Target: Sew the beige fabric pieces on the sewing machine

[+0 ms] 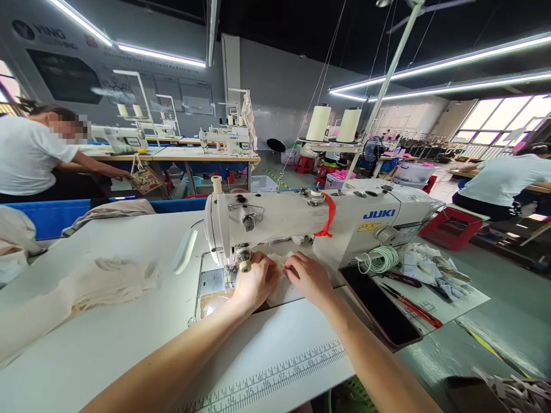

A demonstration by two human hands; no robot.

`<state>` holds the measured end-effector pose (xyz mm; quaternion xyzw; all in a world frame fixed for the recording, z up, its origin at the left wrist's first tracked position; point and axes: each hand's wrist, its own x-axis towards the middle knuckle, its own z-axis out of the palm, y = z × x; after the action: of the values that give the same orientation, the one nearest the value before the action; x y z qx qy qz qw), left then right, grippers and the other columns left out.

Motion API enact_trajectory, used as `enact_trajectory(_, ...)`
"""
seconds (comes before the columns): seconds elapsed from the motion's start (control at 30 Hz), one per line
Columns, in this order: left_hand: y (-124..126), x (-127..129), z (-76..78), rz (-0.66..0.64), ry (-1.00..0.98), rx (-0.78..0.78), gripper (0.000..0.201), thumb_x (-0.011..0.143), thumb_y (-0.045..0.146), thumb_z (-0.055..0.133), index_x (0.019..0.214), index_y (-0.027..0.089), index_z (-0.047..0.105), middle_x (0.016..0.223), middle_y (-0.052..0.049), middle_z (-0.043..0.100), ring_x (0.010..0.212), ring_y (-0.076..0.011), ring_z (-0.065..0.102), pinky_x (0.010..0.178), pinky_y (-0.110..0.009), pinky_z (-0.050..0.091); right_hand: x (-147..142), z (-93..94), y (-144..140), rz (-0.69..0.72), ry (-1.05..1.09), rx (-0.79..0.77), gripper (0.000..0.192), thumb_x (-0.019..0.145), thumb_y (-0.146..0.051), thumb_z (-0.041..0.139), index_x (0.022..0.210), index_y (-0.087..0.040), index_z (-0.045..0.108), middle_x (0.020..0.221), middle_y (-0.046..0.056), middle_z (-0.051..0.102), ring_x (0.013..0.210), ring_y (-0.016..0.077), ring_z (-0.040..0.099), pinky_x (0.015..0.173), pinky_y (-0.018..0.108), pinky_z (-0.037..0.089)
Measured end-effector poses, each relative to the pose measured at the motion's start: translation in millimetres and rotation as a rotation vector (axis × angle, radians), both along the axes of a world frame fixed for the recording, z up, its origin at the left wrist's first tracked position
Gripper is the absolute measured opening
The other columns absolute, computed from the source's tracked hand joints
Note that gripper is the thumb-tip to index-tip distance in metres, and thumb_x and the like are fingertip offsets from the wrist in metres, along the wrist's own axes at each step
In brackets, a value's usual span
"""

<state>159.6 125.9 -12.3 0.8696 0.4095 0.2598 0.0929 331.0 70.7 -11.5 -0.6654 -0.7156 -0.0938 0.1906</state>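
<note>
A white sewing machine (275,215) stands across the table in front of me. Under its arm, to the right of the needle and presser foot (228,276), lies a piece of cream fabric (282,287). My left hand (257,279) grips the fabric's left side with bent fingers, close beside the needle area. On the right side, my right hand (307,276) pinches the same cloth between thumb and fingers. Both hands hide part of it. A stack of cream fabric pieces (116,284), somewhat blurred, rests on the table to the left.
A dark phone (379,307), red-handled tweezers or snips (415,307), a coil of pale green cord (383,260) and fabric scraps (434,267) lie at the right. A printed ruler (275,376) runs along the table's front edge. Co-workers sit at left and right.
</note>
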Motion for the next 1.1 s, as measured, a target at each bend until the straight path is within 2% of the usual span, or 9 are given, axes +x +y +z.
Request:
enact_trajectory(0.2, 0, 0, 0.7, 0.0, -0.024, -0.037, 0.012, 0.087, 0.017, 0.065, 0.099, 0.017, 0.067, 0.107, -0.009, 0.069, 0.105, -0.0261, 0.062, 0.088, -0.036, 0.053, -2, 3.2, -1, 0.013, -0.028, 0.021, 0.011, 0.091, -0.011, 0.061, 0.087, -0.021, 0.063, 0.091, 0.003, 0.069, 0.072, 0.0172, 0.061, 0.064, 0.029, 0.037)
enact_trajectory(0.37, -2, -1, 3.8, -0.03, -0.089, -0.077, 0.011, 0.09, 0.018, 0.062, 0.097, 0.017, 0.069, 0.106, -0.008, 0.069, 0.101, -0.0244, 0.065, 0.086, -0.035, 0.054, 0, 4.2, -1, 0.039, -0.042, 0.044, 0.015, 0.09, -0.008, 0.061, 0.084, -0.021, 0.064, 0.092, 0.003, 0.068, 0.076, 0.0179, 0.062, 0.069, 0.03, 0.04)
enact_trajectory(0.6, 1, -3, 0.4, -0.102, -0.216, -0.018, 0.013, 0.093, 0.018, 0.056, 0.097, 0.019, 0.069, 0.105, -0.007, 0.068, 0.103, -0.0249, 0.062, 0.087, -0.037, 0.054, 6, 10.3, -6, 0.122, 0.038, 0.216, 0.013, 0.092, -0.012, 0.06, 0.085, -0.023, 0.064, 0.097, 0.003, 0.067, 0.082, 0.0169, 0.065, 0.073, 0.027, 0.045)
enact_trajectory(0.73, 3, -1, -3.4, -0.226, -0.311, 0.062, 0.012, 0.091, 0.017, 0.055, 0.082, 0.02, 0.062, 0.097, -0.006, 0.068, 0.101, -0.0227, 0.06, 0.09, -0.035, 0.051, 11, 10.4, -9, 0.076, 0.117, 0.08, 0.012, 0.088, -0.012, 0.066, 0.091, -0.023, 0.062, 0.101, 0.002, 0.068, 0.082, 0.0173, 0.066, 0.07, 0.027, 0.045)
enact_trajectory(0.87, -2, -1, -7.6, -0.306, -0.367, 0.117, 0.017, 0.097, 0.023, 0.044, 0.083, 0.021, 0.055, 0.079, -0.004, 0.064, 0.081, -0.0198, 0.061, 0.073, -0.03, 0.049, 16, 7.3, -8, 0.018, 0.116, -0.08, 0.015, 0.087, -0.012, 0.065, 0.097, -0.022, 0.06, 0.1, 0.003, 0.068, 0.082, 0.0183, 0.067, 0.067, 0.027, 0.042)
enact_trajectory(0.97, -12, -1, -2.7, -0.304, -0.395, 0.03, 0.016, 0.097, 0.027, 0.04, 0.088, 0.022, 0.052, 0.07, -0.001, 0.06, 0.061, -0.0157, 0.056, 0.059, -0.026, 0.042, 16, 7.1, -9, 0.015, 0.112, -0.086, 0.013, 0.087, -0.01, 0.061, 0.093, -0.022, 0.06, 0.098, 0.003, 0.067, 0.081, 0.0177, 0.066, 0.067, 0.026, 0.041)
enact_trajectory(1.1, -28, -7, 19.5, -0.256, -0.45, -0.245, 0.018, 0.094, 0.033, 0.041, 0.082, 0.022, 0.048, 0.057, 0.003, 0.056, 0.05, -0.0131, 0.052, 0.053, -0.023, 0.039, 14, 8.7, -11, 0.023, 0.127, -0.081, 0.019, 0.083, -0.005, 0.06, 0.093, -0.021, 0.061, 0.099, 0.003, 0.068, 0.083, 0.0168, 0.066, 0.069, 0.025, 0.042)
